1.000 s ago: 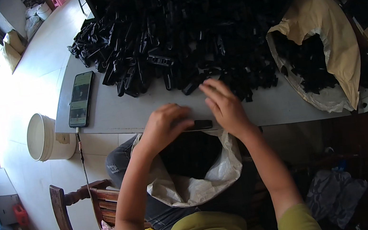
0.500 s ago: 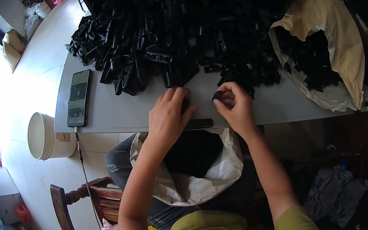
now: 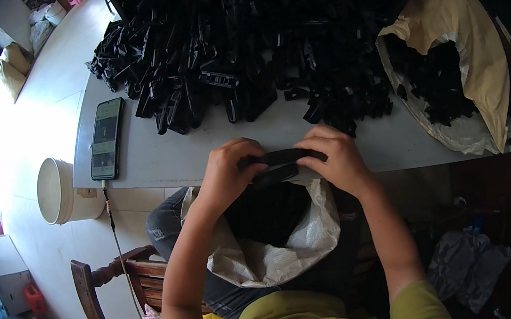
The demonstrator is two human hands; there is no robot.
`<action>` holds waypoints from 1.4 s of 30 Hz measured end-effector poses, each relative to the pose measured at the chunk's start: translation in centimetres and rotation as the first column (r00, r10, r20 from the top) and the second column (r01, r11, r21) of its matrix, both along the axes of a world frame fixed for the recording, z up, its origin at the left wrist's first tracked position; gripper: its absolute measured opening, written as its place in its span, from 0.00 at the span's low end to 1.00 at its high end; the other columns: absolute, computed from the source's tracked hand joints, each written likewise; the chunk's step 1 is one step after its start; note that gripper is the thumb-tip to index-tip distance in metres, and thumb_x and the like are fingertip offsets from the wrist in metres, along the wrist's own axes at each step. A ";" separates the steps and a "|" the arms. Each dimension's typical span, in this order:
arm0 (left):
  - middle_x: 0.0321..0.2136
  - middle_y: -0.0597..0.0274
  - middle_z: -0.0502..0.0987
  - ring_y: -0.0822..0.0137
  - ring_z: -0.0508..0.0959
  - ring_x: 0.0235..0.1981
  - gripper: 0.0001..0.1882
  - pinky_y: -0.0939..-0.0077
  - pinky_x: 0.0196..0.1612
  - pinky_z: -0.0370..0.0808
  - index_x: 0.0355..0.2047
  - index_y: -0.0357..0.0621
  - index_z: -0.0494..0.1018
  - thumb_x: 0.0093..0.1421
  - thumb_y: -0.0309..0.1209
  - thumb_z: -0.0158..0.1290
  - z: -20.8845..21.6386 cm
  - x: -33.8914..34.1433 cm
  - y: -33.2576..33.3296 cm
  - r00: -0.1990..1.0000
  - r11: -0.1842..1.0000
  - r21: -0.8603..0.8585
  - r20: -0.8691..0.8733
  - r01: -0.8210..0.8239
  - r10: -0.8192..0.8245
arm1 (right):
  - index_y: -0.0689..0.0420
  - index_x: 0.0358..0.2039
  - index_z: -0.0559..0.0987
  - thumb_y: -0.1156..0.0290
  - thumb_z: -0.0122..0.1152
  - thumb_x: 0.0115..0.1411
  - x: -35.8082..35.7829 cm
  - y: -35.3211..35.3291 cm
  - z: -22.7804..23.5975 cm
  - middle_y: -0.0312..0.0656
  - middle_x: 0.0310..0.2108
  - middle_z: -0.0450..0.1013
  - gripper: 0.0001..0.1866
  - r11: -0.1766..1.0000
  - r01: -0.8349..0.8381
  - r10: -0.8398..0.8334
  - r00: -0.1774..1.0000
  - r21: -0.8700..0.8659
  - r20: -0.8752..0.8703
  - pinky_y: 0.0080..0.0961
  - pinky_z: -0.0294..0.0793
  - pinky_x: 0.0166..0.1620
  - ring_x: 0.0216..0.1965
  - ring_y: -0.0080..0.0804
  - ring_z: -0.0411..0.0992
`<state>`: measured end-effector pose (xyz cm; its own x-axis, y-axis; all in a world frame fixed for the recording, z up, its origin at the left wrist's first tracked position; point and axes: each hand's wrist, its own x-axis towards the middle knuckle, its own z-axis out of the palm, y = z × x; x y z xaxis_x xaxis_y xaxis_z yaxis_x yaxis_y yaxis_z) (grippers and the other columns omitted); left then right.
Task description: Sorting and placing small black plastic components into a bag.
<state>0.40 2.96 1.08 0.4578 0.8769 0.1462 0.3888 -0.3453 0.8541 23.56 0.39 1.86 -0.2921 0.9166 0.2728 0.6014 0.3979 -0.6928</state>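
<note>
Near the table's front edge, my left hand (image 3: 228, 170) and my right hand (image 3: 339, 158) are closed on opposite ends of a long, dark black plastic part (image 3: 283, 156). Its exact kind cannot be made out. Just below it, a second black strip (image 3: 276, 174) shows at the table edge; whether it is joined to the first is unclear. An open white woven sack (image 3: 266, 268) lies across my lap under my hands, with dark contents. Beyond my fingers, a large pile of black plastic parts (image 3: 216, 79) covers the back of the grey table (image 3: 199, 138).
A phone (image 3: 107, 139) with a cable lies at the table's left. Past that edge stands a white bucket (image 3: 58, 190). At the right, a tan sack (image 3: 481, 67) spills black parts. A wooden chair (image 3: 102, 310) is at lower left.
Both hands have come down nearer the table edge. My right hand, earlier pinching a small black piece, now grips one end of the long part with my left hand at the other.
</note>
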 end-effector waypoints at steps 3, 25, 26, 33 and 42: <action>0.35 0.55 0.78 0.59 0.80 0.37 0.13 0.72 0.41 0.77 0.35 0.35 0.77 0.46 0.17 0.61 -0.5 0.2 0.5 0.998 0.999 0.032 0.041 0.041 -0.042 | 0.62 0.35 0.82 0.78 0.71 0.45 -0.8 0.5 -0.6 0.40 0.32 0.74 0.14 0.999 -0.033 0.033 0.999 -0.003 -0.015 0.24 0.74 0.35 0.33 0.31 0.75; 0.42 0.60 0.71 0.60 0.73 0.43 0.20 0.70 0.39 0.74 0.45 0.52 0.76 0.48 0.27 0.54 -0.9 3.2 1.6 0.860 0.731 0.678 -0.326 -0.078 0.393 | 0.61 0.43 0.75 0.77 0.64 0.52 -0.2 0.0 -0.2 0.44 0.38 0.73 0.17 0.911 0.125 -0.239 0.937 0.394 0.256 0.33 0.75 0.39 0.38 0.40 0.74; 0.42 0.60 0.71 0.60 0.73 0.43 0.20 0.70 0.39 0.74 0.45 0.52 0.76 0.48 0.27 0.54 -0.9 3.3 1.5 0.861 0.730 0.680 -0.324 -0.075 0.391 | 0.62 0.45 0.74 0.77 0.65 0.52 -0.5 -0.8 -0.7 0.45 0.38 0.73 0.18 0.963 0.143 -0.184 0.968 0.230 0.170 0.33 0.76 0.38 0.36 0.41 0.74; 0.43 0.59 0.73 0.59 0.74 0.42 0.19 0.69 0.41 0.74 0.43 0.50 0.77 0.49 0.26 0.53 -1.0 1.8 0.0 0.930 0.728 0.684 -0.293 0.043 0.221 | 0.64 0.36 0.78 0.72 0.66 0.55 -0.5 -2.6 -0.9 0.41 0.31 0.73 0.11 0.988 0.155 -0.155 0.987 -0.003 0.034 0.25 0.73 0.31 0.29 0.31 0.74; 0.38 0.57 0.73 0.55 0.74 0.40 0.15 0.65 0.41 0.74 0.35 0.43 0.73 0.45 0.23 0.60 -0.2 1.4 -0.3 0.974 0.885 0.440 -0.220 0.153 -0.059 | 0.62 0.35 0.79 0.71 0.70 0.51 -1.6 -0.6 -2.1 0.40 0.30 0.74 0.13 0.990 0.123 -0.115 0.988 0.072 -0.103 0.25 0.73 0.31 0.29 0.33 0.75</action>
